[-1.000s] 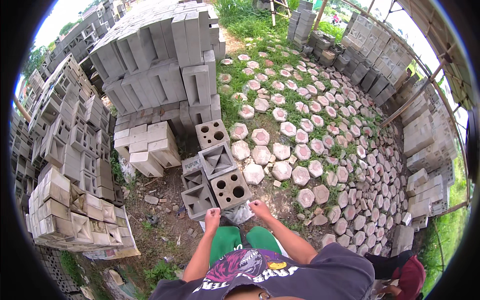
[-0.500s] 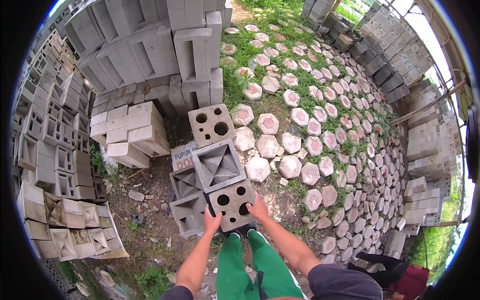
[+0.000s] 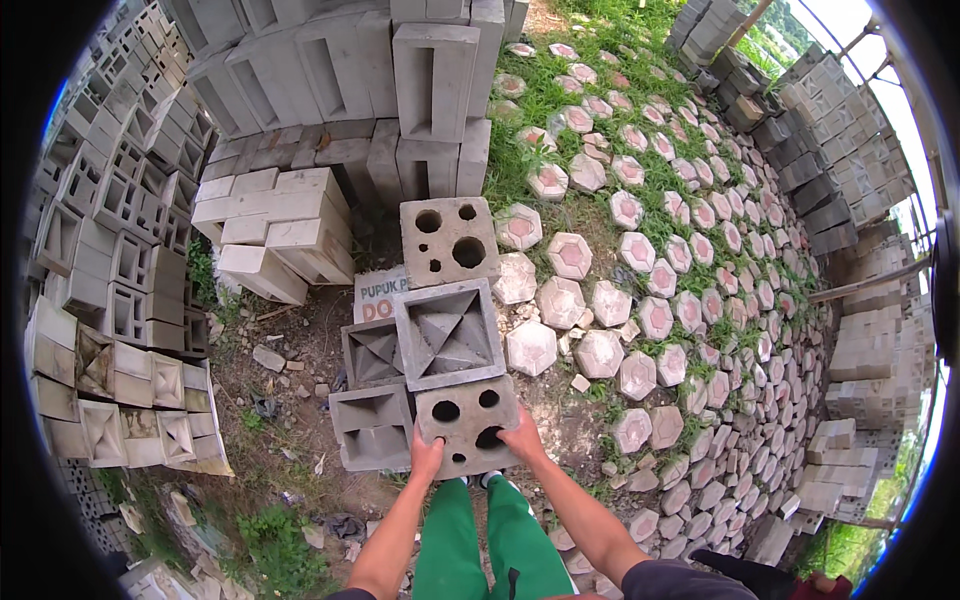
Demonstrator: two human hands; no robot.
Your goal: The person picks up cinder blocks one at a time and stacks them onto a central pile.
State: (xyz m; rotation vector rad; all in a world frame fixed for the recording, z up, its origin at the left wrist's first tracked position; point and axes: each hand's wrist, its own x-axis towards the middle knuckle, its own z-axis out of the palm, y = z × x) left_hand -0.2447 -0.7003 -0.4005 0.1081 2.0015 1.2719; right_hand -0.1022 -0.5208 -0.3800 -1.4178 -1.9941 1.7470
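Note:
A grey concrete vent block with round holes (image 3: 466, 408) sits in front of my legs, gripped at its near corners. My left hand (image 3: 427, 452) closes on its left side, the thumb at a small hole. On the right side, my right hand (image 3: 522, 438) holds it with the thumb by a large hole. Just beyond lies a square block with a pyramid-shaped recess (image 3: 450, 335), and past that another round-holed block (image 3: 448, 238). Two further recessed blocks, one upper (image 3: 374, 352) and one lower (image 3: 370, 428), stand to the left. My fingers under the held block are hidden.
Tall stacks of grey blocks (image 3: 433, 80) rise at the far left, with pale blocks (image 3: 285, 225) nearer. Hexagonal pavers (image 3: 560, 302) cover the grassy ground to the right. A printed sack (image 3: 378, 297) lies behind the blocks. Another person's dark sleeve or leg (image 3: 735, 572) shows lower right.
My view has shifted, so the far stacks and pavers appear farther right. Both hands still hold the round-holed block, which stays at the near end of the row.

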